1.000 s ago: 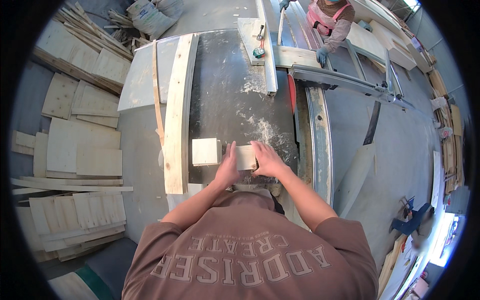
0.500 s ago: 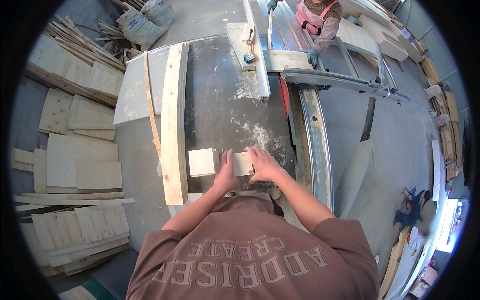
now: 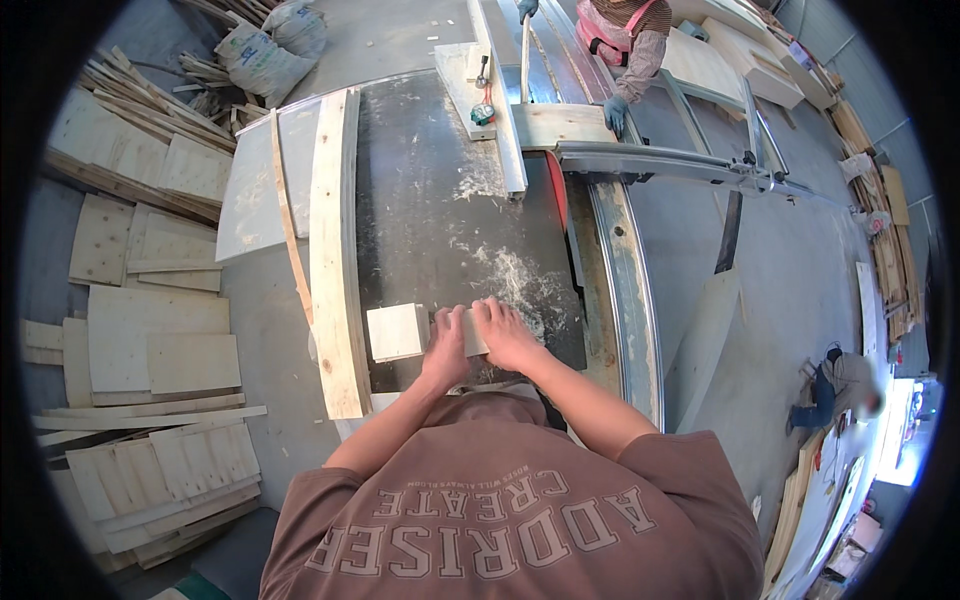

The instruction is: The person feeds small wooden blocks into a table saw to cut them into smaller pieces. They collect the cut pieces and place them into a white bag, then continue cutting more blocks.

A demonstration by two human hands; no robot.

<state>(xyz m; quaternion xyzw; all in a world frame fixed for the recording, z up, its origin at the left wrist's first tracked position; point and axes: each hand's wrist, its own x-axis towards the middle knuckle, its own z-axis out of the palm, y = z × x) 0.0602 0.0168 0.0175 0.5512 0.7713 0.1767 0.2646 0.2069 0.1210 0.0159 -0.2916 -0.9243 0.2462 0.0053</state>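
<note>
A pale wooden block (image 3: 474,333), perhaps a small stack of cut pieces, lies between my two hands at the near end of the dark saw table (image 3: 420,220). Curled against its left part is my left hand (image 3: 447,348). My right hand (image 3: 506,336) grips over its right part from above, so most of the wood is hidden. Just left of my left hand sits a squarish stack of cut wood pieces (image 3: 394,331), its side close to my fingers.
Long boards (image 3: 335,260) lie stacked along the table's left side. Beyond my right hand are sawdust (image 3: 515,275), a red saw part (image 3: 557,190) and a metal rail (image 3: 625,290). A co-worker's gloved hand (image 3: 615,115) rests by a board (image 3: 562,125) at the far end.
My right hand has shifted left, closer to my left hand, covering more of the block. Both hands' fingers have curled over the wood. The co-worker's gloved hand stays by the far board.
</note>
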